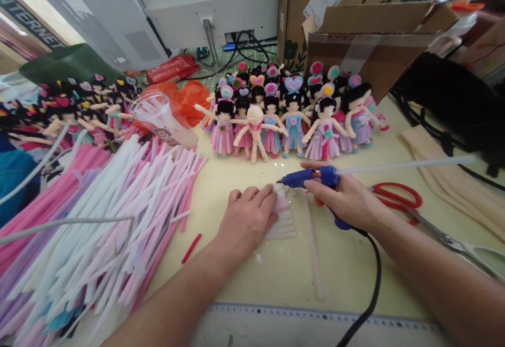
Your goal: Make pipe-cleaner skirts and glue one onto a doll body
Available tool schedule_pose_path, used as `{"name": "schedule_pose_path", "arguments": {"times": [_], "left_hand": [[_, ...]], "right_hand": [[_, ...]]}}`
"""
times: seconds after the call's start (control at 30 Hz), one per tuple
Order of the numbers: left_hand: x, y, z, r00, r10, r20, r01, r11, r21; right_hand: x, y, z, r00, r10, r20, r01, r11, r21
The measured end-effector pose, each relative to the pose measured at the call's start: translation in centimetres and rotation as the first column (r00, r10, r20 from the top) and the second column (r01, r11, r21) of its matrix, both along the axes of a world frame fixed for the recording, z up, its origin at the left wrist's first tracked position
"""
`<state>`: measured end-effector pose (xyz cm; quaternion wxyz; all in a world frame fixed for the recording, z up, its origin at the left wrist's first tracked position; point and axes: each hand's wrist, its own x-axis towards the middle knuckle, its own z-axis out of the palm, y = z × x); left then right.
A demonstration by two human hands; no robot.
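My right hand (343, 197) is wrapped round a blue hot glue gun (310, 177), its nozzle pointing left. A long translucent glue stick (410, 165) sticks out of the gun's back end. Under the nozzle lies a flat row of short white and pale pink pipe cleaner pieces (283, 220), side by side. My left hand (250, 212), fingers bent and close together, presses on the left side of this row and hides part of it. The fingertips are close to the nozzle. Just right of the row, a single pale pink pipe cleaner (313, 247) lies on the table.
Several finished pipe cleaner dolls (294, 120) stand behind, with a bare cream doll (255, 134) in front. Loose pipe cleaners (98, 220) are heaped left, near a plastic cup (161, 118). Red-handled scissors (398, 194), larger scissors (450, 239) and a ruler (315, 318) lie nearby.
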<state>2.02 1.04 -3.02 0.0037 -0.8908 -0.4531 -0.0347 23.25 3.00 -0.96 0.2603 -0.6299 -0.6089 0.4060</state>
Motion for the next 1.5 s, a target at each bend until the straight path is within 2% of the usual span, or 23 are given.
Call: {"name": "schedule_pose_path", "arguments": {"times": [0.27,0.67,0.9,1.1,1.23,1.33,1.43,1.5], "left_hand": [[-0.1,0.0,-0.2,1.000,-0.001,0.016,0.001,1.000,-0.004],[0.0,-0.2,-0.1,1.000,0.009,0.010,-0.009,1.000,0.000],[0.1,-0.1,-0.1,1.000,0.021,0.011,-0.021,1.000,-0.013],[0.1,0.0,-0.3,1.000,0.020,0.009,-0.020,1.000,-0.002],[0.0,-0.1,-0.3,1.000,0.016,0.020,-0.016,1.000,-0.007],[-0.1,-0.1,-0.3,0.999,0.018,0.035,-0.018,1.000,-0.016],[-0.1,-0.1,-0.4,0.998,0.010,0.057,-0.009,1.000,-0.013],[-0.2,-0.1,-0.4,0.998,0.007,0.056,-0.006,1.000,-0.007]], "right_hand": [[1.0,-0.8,-0.1,0.999,0.013,-0.034,-0.015,0.999,-0.049],[1.1,-0.8,-0.2,0.999,0.020,-0.037,-0.021,0.999,-0.039],[1.1,-0.9,0.3,0.999,0.001,-0.048,-0.003,0.999,-0.045],[1.5,-0.8,0.8,0.997,0.036,-0.072,-0.037,0.999,-0.009],[2.1,-1.2,1.7,0.994,-0.012,-0.108,0.016,0.999,0.038],[3.2,-1.9,1.4,0.995,-0.095,0.001,0.094,0.989,0.116],[4.4,-2.7,0.1,0.971,-0.182,0.158,0.155,0.974,0.168],[5.1,-3.1,-1.0,0.963,-0.199,0.182,0.165,0.968,0.187]]}}
